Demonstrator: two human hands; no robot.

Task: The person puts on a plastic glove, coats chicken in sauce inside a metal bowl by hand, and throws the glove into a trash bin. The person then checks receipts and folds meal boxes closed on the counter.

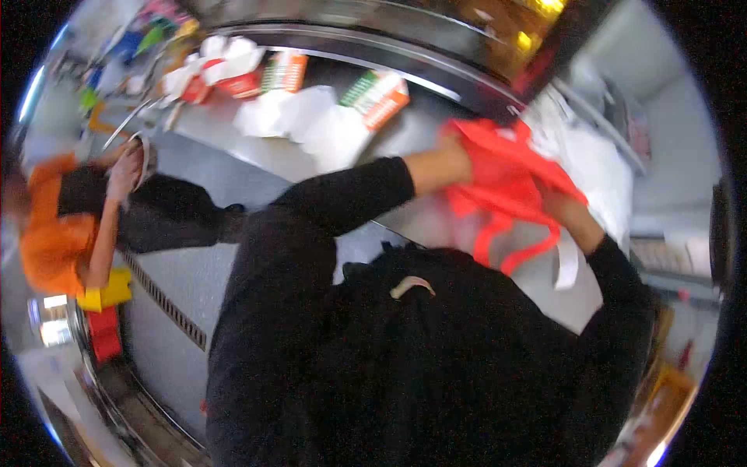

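A red bag (498, 167) with loop handles (523, 255) hangs over a metal counter in front of me, blurred by motion. My left hand (457, 158) reaches into its near left side, and the red material hides the fingers. From the right, my right hand (562, 208) goes in at the bag's other side, with its fingers also covered. A white strip (567, 262) dangles beside the handles. Left of the bag, an orange, green and white carton (381, 97) stands on the counter next to white paper-like packets (334, 128).
More red and white boxes (233, 68) and another striped carton (285, 71) line the counter's back edge. White plastic bags (595, 159) lie at right. At left, a co-worker in an orange top (58, 245) stands by a floor drain (167, 300).
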